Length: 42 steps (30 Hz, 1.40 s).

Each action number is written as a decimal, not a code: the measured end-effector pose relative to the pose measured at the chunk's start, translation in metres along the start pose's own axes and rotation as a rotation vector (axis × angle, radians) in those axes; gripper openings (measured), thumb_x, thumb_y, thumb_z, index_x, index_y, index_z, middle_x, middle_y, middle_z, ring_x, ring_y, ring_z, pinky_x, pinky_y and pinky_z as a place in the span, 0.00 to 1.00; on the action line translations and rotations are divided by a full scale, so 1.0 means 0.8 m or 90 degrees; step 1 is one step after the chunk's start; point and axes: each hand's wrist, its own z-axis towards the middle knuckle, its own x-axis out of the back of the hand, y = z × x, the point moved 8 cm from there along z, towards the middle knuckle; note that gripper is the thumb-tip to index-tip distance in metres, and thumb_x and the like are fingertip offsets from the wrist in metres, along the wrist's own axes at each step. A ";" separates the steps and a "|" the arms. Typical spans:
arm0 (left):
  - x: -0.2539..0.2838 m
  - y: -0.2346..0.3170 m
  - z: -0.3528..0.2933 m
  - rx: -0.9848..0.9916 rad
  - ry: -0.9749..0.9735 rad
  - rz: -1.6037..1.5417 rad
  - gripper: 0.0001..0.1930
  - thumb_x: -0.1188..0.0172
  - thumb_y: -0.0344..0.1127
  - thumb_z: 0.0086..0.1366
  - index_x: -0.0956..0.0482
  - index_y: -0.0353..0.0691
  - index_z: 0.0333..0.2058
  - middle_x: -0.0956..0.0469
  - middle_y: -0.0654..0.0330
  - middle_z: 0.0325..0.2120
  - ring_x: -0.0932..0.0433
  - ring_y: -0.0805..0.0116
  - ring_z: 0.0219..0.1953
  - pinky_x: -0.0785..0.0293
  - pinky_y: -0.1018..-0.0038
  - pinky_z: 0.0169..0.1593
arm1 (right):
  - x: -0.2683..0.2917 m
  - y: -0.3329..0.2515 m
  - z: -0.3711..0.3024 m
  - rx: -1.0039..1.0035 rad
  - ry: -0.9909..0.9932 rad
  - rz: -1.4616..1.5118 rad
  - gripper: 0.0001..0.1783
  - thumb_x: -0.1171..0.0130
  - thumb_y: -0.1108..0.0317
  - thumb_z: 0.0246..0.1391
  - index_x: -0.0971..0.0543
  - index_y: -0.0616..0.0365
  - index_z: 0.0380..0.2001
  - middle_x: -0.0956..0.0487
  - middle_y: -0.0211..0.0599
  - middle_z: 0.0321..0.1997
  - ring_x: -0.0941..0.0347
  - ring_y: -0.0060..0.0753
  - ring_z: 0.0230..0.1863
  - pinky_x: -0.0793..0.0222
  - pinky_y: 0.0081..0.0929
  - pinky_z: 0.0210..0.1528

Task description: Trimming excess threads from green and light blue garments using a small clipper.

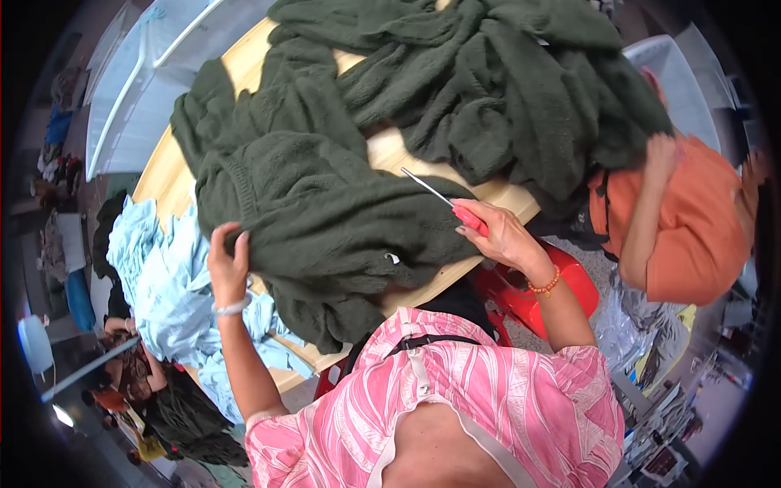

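A dark green knitted sweater (325, 203) lies spread in folds on a light wooden table, with a small white tag (392, 259) on it. At the sweater's left edge, my left hand (228, 256) has its fingers and thumb bent around a bit of the knit. My right hand (500, 233) is closed on the red handle of a slim tool (470, 220). Its thin metal shaft points up and left over the sweater. The tool's exact kind is unclear.
More dark green sweaters (496, 89) are heaped across the far side of the table (159, 175). Light blue garments (167, 281) pile up at the left. A co-worker in orange (691, 228) handles green knit at the right. A red stool (561, 285) and pale plastic bins (134, 106) stand around.
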 end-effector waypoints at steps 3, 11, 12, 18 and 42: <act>0.060 -0.096 -0.088 0.160 0.032 0.049 0.10 0.40 0.28 0.60 0.25 0.35 0.41 0.21 0.54 0.35 0.22 0.64 0.38 0.28 0.72 0.45 | -0.027 -0.032 0.003 0.050 -0.049 -0.028 0.25 0.37 0.69 0.50 0.28 0.57 0.53 0.22 0.48 0.41 0.24 0.50 0.42 0.30 0.37 0.46; -0.049 0.034 -0.131 -0.171 0.104 0.133 0.20 0.39 0.24 0.54 0.26 0.38 0.48 0.28 0.49 0.50 0.30 0.49 0.54 0.36 0.60 0.57 | -0.085 -0.074 0.003 0.108 -0.167 -0.136 0.25 0.37 0.63 0.50 0.27 0.52 0.53 0.21 0.46 0.39 0.25 0.52 0.41 0.28 0.40 0.44; -0.073 0.059 -0.126 -0.216 0.053 0.117 0.22 0.38 0.26 0.54 0.26 0.39 0.50 0.28 0.50 0.52 0.31 0.50 0.56 0.37 0.59 0.59 | -0.092 -0.080 0.002 0.109 -0.172 -0.145 0.24 0.37 0.63 0.50 0.26 0.52 0.52 0.21 0.46 0.39 0.25 0.53 0.41 0.28 0.42 0.43; -0.190 0.014 -0.125 -0.212 -0.101 0.235 0.32 0.39 0.47 0.58 0.34 0.46 0.59 0.35 0.56 0.59 0.43 0.47 0.64 0.57 0.44 0.66 | -0.120 -0.102 -0.010 0.048 -0.230 -0.245 0.25 0.40 0.56 0.53 0.27 0.49 0.54 0.20 0.51 0.34 0.24 0.56 0.37 0.28 0.46 0.40; -0.021 -0.141 -0.069 0.145 0.252 0.068 0.42 0.32 0.30 0.42 0.37 0.37 0.60 0.32 0.49 0.57 0.34 0.50 0.58 0.38 0.66 0.60 | -0.146 -0.134 -0.033 0.153 -0.306 -0.176 0.24 0.44 0.64 0.53 0.29 0.50 0.55 0.21 0.53 0.30 0.24 0.57 0.35 0.30 0.48 0.36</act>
